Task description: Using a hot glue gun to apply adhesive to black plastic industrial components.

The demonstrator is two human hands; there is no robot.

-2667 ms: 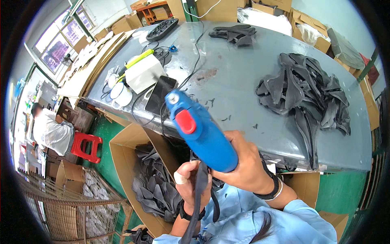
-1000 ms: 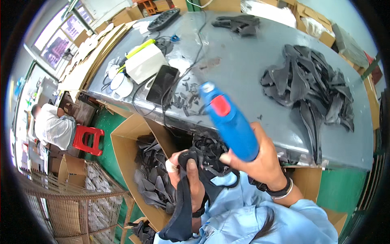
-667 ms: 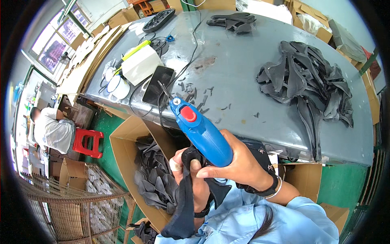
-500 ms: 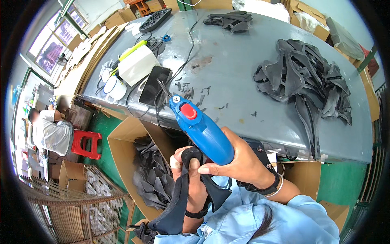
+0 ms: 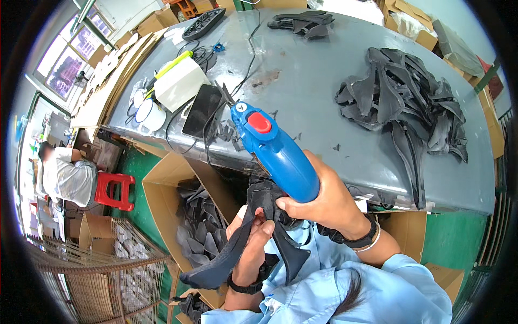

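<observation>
My right hand (image 5: 333,201) is wrapped round blue electric scissors (image 5: 280,154) with a red button on top. Their thin blades (image 5: 227,95) point away from me over the table, slightly apart and touching no fabric. Below the tool, my left hand (image 5: 252,240) pinches a dark grey, padded-looking fabric piece (image 5: 218,265). One curved end of that piece hangs to the left, another (image 5: 291,254) to the right, against my blue shirt. My right fingers beneath the tool are partly hidden, so I cannot tell whether they touch the fabric.
A grey table (image 5: 307,70) bears a large heap of dark pieces (image 5: 399,92), a smaller stack (image 5: 302,24), a phone (image 5: 204,110), a white mug (image 5: 151,115), cables and scraps. A cardboard box (image 5: 162,183) of cut pieces stands below left. Someone sits near a red stool (image 5: 115,191).
The scissors have shifted slightly right and nearer to me. My left hand has moved down a little, and the fabric piece has turned, its two ends now more spread.
</observation>
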